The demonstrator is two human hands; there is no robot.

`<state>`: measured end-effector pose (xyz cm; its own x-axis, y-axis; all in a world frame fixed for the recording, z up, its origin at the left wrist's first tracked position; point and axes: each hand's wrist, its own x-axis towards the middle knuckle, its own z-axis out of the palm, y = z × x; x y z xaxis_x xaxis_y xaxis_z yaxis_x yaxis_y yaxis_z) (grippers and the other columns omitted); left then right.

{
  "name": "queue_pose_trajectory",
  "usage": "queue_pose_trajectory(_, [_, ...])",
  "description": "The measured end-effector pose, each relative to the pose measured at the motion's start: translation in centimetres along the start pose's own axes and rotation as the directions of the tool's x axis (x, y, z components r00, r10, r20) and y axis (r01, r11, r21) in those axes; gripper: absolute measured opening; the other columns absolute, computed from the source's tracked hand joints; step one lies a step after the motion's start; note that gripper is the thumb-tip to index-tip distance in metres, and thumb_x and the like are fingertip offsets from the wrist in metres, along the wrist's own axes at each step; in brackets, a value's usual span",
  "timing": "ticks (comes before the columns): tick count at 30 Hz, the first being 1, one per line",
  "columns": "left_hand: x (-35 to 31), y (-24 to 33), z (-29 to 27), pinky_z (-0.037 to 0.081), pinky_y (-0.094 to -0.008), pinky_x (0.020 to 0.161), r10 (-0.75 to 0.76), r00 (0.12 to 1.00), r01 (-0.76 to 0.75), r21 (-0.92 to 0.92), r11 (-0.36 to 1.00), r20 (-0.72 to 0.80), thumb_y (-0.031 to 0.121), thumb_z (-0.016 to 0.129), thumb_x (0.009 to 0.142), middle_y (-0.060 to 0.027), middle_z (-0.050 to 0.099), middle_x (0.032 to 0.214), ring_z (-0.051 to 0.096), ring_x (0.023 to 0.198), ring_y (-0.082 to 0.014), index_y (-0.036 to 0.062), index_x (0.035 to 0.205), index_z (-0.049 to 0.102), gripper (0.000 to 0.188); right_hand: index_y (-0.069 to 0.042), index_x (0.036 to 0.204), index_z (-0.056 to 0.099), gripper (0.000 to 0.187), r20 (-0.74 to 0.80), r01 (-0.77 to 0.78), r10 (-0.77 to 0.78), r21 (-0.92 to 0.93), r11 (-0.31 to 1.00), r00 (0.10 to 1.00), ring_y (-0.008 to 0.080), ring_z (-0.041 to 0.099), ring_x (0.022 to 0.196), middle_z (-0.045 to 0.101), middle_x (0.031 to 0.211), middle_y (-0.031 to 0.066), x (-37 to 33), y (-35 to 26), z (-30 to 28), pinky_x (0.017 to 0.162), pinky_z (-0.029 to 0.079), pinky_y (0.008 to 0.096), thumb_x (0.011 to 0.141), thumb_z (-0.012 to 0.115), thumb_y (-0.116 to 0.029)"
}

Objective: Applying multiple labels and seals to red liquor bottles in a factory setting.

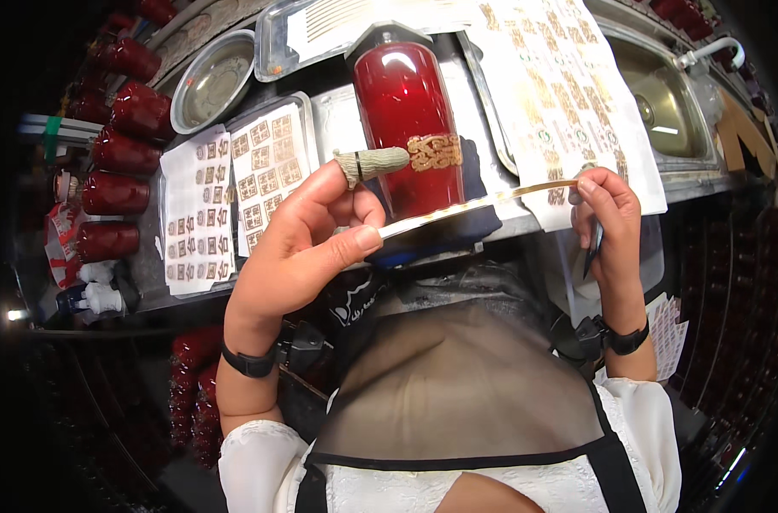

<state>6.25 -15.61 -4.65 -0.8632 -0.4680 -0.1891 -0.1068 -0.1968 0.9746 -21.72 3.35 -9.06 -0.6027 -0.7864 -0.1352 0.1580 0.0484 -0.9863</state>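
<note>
A narrow gold-and-white strip [474,203] stretches between my hands, bowing slightly upward on the right. My left hand [299,244] pinches its left end between thumb and a curled finger. The index finger, wrapped in a grey-green ribbed finger cover [373,164], reaches out beside the jar's gold emblem. My right hand [613,214] grips the strip's other end at the fingertips; a thin dark tool [592,248], its kind unclear, hangs from the same hand. Beyond the strip, a glossy red cylindrical jar [406,90] with a gold patterned emblem [435,152] lies over dark blue cloth [479,184].
Sheets of gold stickers [560,94] lie at right, with dark-patterned sheets [202,205] on a tray at left. A metal bowl [215,81] stands behind them. Several red jars [115,195] line the left side. At far right is a sink [662,103] with a tap [714,53].
</note>
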Motion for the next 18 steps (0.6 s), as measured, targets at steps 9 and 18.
queue_pose_trajectory(9, [1.1,0.1,3.6,0.043,-0.0354,0.074,0.472,0.858,-0.455,0.727,0.515,0.202,-0.005,0.063,0.08,-0.0113,0.059,0.083,0.058,0.075,-0.0283,0.0002,0.106,0.059,0.027,-0.003,0.112,0.071,0.026,0.05,0.222,-0.235,-0.563,0.796,0.971,0.0067,0.057,0.077,0.063,0.1,0.004,-0.7,-0.5,2.3,0.068,0.047,0.0218,0.09,0.058,0.001])
queue_pose_trajectory(18, [0.0,-0.7,4.1,0.046,-0.0341,0.069,0.545,0.831,-0.407,0.787,0.463,0.109,-0.008,0.071,0.076,-0.0073,0.066,0.084,0.059,0.074,-0.0215,-0.003,0.128,0.061,0.053,-0.003,0.091,0.066,0.015,0.606,0.402,-0.054,-0.456,0.794,0.794,0.0247,0.058,0.086,0.057,0.09,0.011,-0.7,-2.9,7.7,0.073,0.047,0.0341,0.078,0.067,-0.008])
